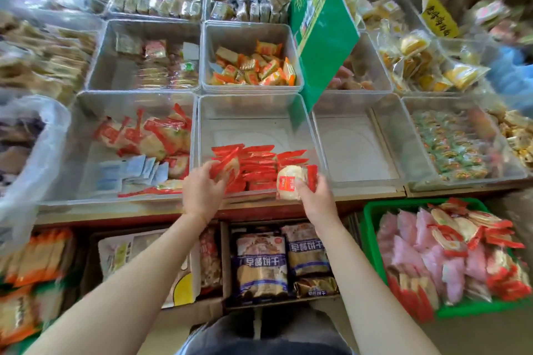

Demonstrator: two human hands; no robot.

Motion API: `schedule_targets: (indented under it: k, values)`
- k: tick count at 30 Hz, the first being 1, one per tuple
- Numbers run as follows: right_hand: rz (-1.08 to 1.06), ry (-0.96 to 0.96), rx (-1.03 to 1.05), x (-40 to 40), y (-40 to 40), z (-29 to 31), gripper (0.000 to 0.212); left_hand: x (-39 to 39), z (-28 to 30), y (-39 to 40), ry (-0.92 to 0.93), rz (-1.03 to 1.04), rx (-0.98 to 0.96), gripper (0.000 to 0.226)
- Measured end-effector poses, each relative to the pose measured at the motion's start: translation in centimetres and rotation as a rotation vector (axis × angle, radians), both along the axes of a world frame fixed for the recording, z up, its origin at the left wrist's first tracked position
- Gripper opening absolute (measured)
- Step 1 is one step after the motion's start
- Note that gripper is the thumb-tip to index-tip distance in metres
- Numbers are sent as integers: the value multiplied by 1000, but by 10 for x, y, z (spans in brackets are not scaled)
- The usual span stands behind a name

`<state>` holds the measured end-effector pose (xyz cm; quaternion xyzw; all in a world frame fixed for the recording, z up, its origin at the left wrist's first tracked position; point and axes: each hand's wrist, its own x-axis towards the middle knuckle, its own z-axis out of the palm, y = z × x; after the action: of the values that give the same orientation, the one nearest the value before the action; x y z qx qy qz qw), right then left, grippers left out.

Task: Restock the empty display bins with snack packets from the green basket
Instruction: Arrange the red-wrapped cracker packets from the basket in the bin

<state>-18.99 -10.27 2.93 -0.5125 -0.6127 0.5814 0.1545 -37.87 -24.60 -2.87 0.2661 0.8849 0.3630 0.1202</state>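
The green basket [372, 216] stands at the lower right, filled with pink packets and red-edged rice cracker packets [461, 233]. A clear display bin [253, 112] in the front row's middle holds a row of red-edged packets [256, 163] along its near side. My left hand [202, 190] reaches over the bin's front wall and grips a red-edged packet [227, 166] at the row's left end. My right hand [314, 196] holds one round cracker packet [291, 183] at the bin's front right corner. The clear bin [354, 147] to the right holds nothing.
Clear bins of assorted snacks fill the shelf: red packets and blue sachets [135, 150] to the left, orange packets [253, 69] behind. A green sign [323, 26] leans over the back right. Cardboard boxes with biscuit bags [262, 262] sit below the shelf edge.
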Motion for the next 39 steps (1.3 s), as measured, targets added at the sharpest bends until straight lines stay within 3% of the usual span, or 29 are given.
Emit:
schedule_targets:
  k: [3,8,14,19,24,28,31,33,36,39]
  values:
    - [93,-126,117,-11,0,-2,21,8,-7,7,264,-130,-76,27]
    - [161,-312,216,-27,12,-7,38,0,-18,20,380,-194,-133,28]
    - [154,-299,177,-41,27,-8,22,-18,-19,23,363,-236,-131,38]
    - [112,-219,186,-47,50,2,21,-27,-3,41,330,-229,-71,50]
    - [181,-211,490,-67,91,16,24,-29,-14,48,333,-207,-148,44]
    - [453,-508,815,-96,118,-7,15,-29,-15,48,277,-186,-52,42]
    - [634,-680,954,-115,121,-21,23,-29,-11,45,221,-180,26,45]
    - [731,-795,936,-122,117,-26,28,-29,-10,44,188,-164,64,47]
    - [845,-965,703,-129,112,-38,30,-29,-9,44,167,-145,68,47]
    - [907,-1010,551,-131,112,-45,33,-32,-10,44,119,-129,29,43]
